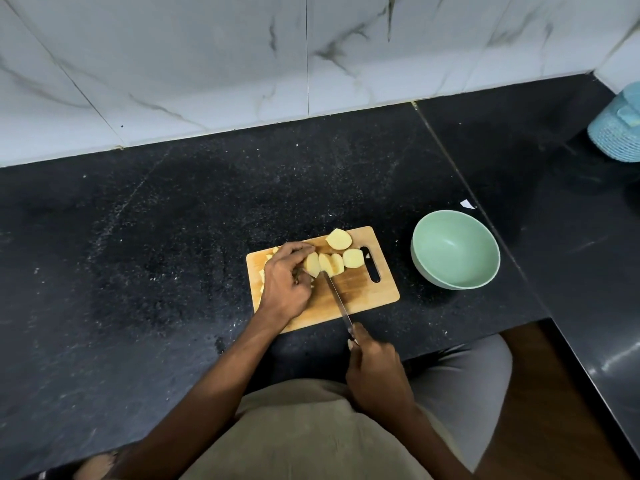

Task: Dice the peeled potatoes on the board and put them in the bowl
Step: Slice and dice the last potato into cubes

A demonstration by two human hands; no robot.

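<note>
- Right hand (375, 368): nearest; fingers wrapped on knife (337, 297), blade at the potatoes (327, 263).
- Left hand (285, 282): fingers curled, steadying potatoes on board (360, 289); diced bits probably beneath.
- Bowl (455, 249): right, on bench, within reach for loading.

A black speckled stone counter (173, 237) runs along a white marble-veined tiled wall (207, 64) — brown wooden floor (540, 410) below, a woven blue basket (620, 129) far right.
</note>
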